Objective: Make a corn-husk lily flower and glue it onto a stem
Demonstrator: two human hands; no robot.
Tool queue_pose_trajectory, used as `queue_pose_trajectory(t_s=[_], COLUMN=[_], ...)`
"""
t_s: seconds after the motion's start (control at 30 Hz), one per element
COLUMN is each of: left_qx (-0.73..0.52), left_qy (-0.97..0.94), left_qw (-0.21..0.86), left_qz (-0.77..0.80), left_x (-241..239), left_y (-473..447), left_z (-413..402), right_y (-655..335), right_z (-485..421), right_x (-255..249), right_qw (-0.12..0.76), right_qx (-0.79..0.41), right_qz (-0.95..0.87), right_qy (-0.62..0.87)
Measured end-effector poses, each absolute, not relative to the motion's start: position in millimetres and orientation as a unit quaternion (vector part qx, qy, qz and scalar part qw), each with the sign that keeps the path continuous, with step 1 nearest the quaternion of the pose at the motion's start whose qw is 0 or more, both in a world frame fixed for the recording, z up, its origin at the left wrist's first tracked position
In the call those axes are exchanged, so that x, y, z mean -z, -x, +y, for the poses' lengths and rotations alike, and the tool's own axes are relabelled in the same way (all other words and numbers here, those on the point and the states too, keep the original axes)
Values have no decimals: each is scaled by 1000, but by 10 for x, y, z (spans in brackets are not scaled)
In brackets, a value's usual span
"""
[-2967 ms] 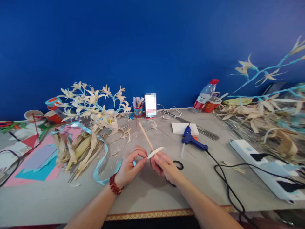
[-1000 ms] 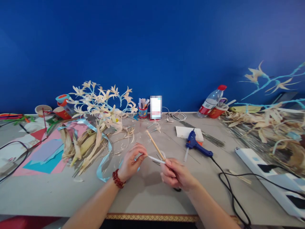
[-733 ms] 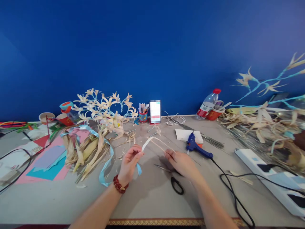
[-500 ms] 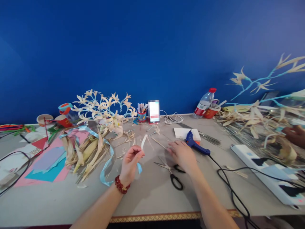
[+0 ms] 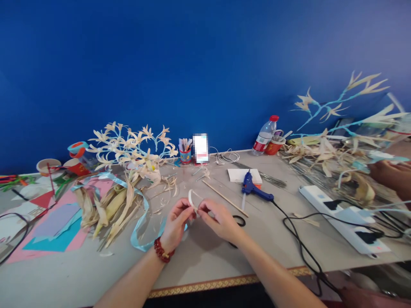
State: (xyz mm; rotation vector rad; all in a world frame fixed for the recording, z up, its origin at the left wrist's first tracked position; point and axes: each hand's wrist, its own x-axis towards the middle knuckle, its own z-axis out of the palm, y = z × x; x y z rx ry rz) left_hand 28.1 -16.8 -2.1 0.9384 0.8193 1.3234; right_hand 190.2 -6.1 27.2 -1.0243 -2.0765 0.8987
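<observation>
My left hand (image 5: 179,219), with a red bead bracelet on the wrist, is closed in a pinch on a narrow pale strip (image 5: 190,197) that looks like corn husk. The strip curves up above the fingertips. Pinched at the strip's lower end, my right hand (image 5: 221,219) meets the left, fingertips nearly touching. Beneath the right hand lie scissors (image 5: 240,220), mostly hidden, with part of a black handle showing. A thin wooden stick (image 5: 224,197) rests just beyond that hand. The blue glue gun (image 5: 257,190) lies to its right. Light blue ribbon (image 5: 141,222) curls beside the left hand.
Corn husks (image 5: 117,209) and coloured paper (image 5: 58,226) lie left, below a husk-flower arrangement (image 5: 138,145). A phone (image 5: 201,149) stands at the back. A bottle (image 5: 266,136), power strip (image 5: 340,218) and black cable (image 5: 298,239) are right, near another person's hand (image 5: 388,175).
My right hand has left the table beside the scissors and moved left to the strip. The strip now bends more between both hands. The view has shifted slightly.
</observation>
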Motion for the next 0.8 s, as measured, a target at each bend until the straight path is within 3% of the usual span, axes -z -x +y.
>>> queue_pose_trajectory(t_s=[0.13,0.37,0.5,0.7,0.8], left_qx=[-576,-621,-615,-613,-624], left_qy=[-406,-359,-354,-330,-318], left_qw=[592,581,598,622,626], left_qz=[391,384,372,360,343], left_x=[-5,-27,-40,-65,-86], left_y=[-258,-167,-131,-118,-112], left_z=[-132,-35,-14,-24,-24], right_y=[-2043,-2649,-2752,-2712,-2764], right_z=[-49,-341,-489,-420,-389], right_x=[-326,-193,-102,-122,-81], right_qw=[266,98,63,30,93], right_qx=[-310,-86,-33,-77,-188], right_qz=[-809,-828,-833,-803,-767], right_qy=[423,546,549,591,606])
